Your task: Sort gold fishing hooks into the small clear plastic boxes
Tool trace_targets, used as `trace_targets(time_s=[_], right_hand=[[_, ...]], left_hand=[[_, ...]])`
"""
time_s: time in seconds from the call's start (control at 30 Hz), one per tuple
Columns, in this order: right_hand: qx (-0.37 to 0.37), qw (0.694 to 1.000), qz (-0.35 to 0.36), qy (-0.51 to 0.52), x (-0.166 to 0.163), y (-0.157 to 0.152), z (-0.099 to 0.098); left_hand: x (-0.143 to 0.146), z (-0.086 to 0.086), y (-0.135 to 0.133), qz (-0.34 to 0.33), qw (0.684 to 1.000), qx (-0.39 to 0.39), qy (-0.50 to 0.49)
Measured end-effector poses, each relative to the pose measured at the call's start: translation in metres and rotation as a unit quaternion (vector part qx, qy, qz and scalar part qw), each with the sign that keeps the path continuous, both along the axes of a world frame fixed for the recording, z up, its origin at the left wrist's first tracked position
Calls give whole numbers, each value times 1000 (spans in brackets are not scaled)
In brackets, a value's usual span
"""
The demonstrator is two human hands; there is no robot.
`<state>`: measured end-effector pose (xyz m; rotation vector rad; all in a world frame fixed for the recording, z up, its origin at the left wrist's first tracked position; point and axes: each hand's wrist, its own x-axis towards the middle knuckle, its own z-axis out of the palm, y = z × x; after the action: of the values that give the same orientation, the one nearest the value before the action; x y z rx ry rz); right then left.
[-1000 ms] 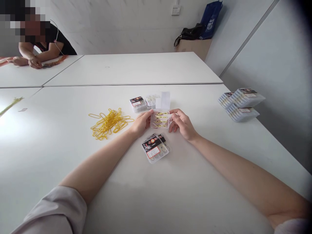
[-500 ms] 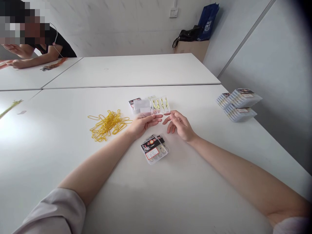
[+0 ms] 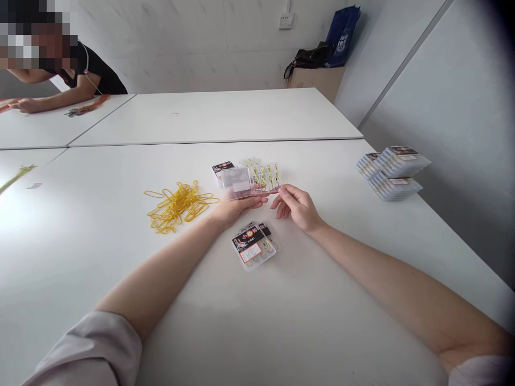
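A clear plastic case point(image 3: 264, 179) lies open, with its lid point(image 3: 237, 182) swung to the left and yellow clips set in rows inside. My left hand point(image 3: 233, 209) is under its near edge, fingers stretched along it. My right hand point(image 3: 298, 206) pinches the case's right corner. A loose heap of large yellow paper clips point(image 3: 179, 203) lies to the left of my left hand. Two closed labelled cases point(image 3: 254, 246) sit on the white table point(image 3: 281, 321) just below my hands. Another labelled case point(image 3: 222, 168) shows behind the open lid.
A stack of several closed cases point(image 3: 392, 169) stands at the table's right edge. Another person point(image 3: 80, 69) leans over the far left table. A black bag and a blue bag rest on a cardboard box point(image 3: 317, 75) by the back wall.
One second ago both hands held the case with its lid up. Half a second ago it lay open further away with my fingers spread. Now my hands are on it again, nearer me.
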<state>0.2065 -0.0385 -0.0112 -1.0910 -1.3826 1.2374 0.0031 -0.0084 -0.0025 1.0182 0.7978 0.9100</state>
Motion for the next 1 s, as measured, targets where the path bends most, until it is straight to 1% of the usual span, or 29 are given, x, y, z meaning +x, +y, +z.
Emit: trace_targets(time_s=[0.23, 0.53, 0.67, 0.77, 0.93, 1.0], right_hand=[[-14, 1000, -4, 14, 0, 2, 0], [-16, 1000, -3, 11, 1, 1, 0], [-14, 1000, -2, 5, 0, 0, 1], [-14, 1000, -2, 4, 0, 0, 1], [-19, 1000, -5, 16, 1, 2, 1], [-17, 1000, -7, 14, 1, 2, 1]], left_hand=[[-2, 0, 2, 3, 999, -31, -22], [2, 11, -2, 29, 994, -97, -28], [3, 12, -1, 35, 992, -116, -27], [2, 10, 0, 35, 993, -110, -29], [1, 7, 2, 25, 997, -52, -46], [0, 6, 3, 16, 998, -47, -48]])
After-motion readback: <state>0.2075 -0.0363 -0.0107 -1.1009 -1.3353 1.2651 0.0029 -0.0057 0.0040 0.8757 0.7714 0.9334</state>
